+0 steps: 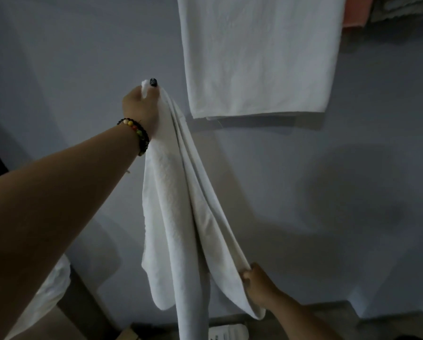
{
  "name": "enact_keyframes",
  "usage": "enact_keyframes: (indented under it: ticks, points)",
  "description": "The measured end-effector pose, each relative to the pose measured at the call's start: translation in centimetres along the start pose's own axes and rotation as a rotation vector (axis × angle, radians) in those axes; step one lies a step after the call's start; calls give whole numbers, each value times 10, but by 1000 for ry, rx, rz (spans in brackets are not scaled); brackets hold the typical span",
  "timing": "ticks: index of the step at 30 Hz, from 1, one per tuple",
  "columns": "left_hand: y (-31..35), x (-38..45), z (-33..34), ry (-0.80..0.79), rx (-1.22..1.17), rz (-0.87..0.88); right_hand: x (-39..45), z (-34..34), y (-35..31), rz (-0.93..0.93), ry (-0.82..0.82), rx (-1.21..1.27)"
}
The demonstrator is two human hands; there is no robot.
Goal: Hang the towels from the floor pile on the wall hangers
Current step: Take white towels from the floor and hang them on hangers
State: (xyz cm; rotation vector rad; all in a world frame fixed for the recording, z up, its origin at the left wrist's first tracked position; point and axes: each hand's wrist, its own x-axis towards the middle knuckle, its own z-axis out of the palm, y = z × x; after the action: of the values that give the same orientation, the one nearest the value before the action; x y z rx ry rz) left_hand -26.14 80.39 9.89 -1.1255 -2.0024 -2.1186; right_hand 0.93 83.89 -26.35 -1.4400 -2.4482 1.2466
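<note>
A white towel [178,217] hangs in long folds in front of the grey wall. My left hand [141,106], with a beaded bracelet at the wrist, grips its top corner, held high. Lower right, my right hand [254,283] pinches the towel's lower edge and draws it out to the right. Another white towel [259,55] hangs flat on the wall above and to the right; its hanger is out of frame. A pink towel [355,11] hangs at the top right edge.
The grey wall [58,57] fills most of the view. A white bag or cloth [43,298] sits at the lower left beside a dark wooden piece. A strip of floor with small white objects [227,332] shows at the bottom.
</note>
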Motion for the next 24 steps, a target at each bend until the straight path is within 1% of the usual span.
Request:
enact_keyframes:
  ticks: [2,4,7,9,11,13,15,17,20,24]
  points:
    - [5,4,2,31,-25,-6,-4,6,10,162,-64,-45]
    - [12,8,3,52,-31,-5,-5,10,21,236,-73,-44]
    - [19,12,6,65,-37,-5,-3,8,28,284,-77,19]
    - [20,15,7,72,-38,-9,-3,3,24,254,-83,-130]
    - [17,18,6,83,-50,-14,-2,-5,24,216,10,-237]
    - [12,22,1,97,-55,-31,2,-15,27,195,130,-248]
    - [6,24,-5,105,-38,-51,4,-35,31,216,188,-203]
    - [-3,26,-12,115,-21,-66,6,-63,34,223,244,-204]
    - [-21,28,-27,142,-15,-82,10,-116,33,215,371,-298]
    - [-41,27,-45,163,31,-141,7,-192,14,213,534,-319]
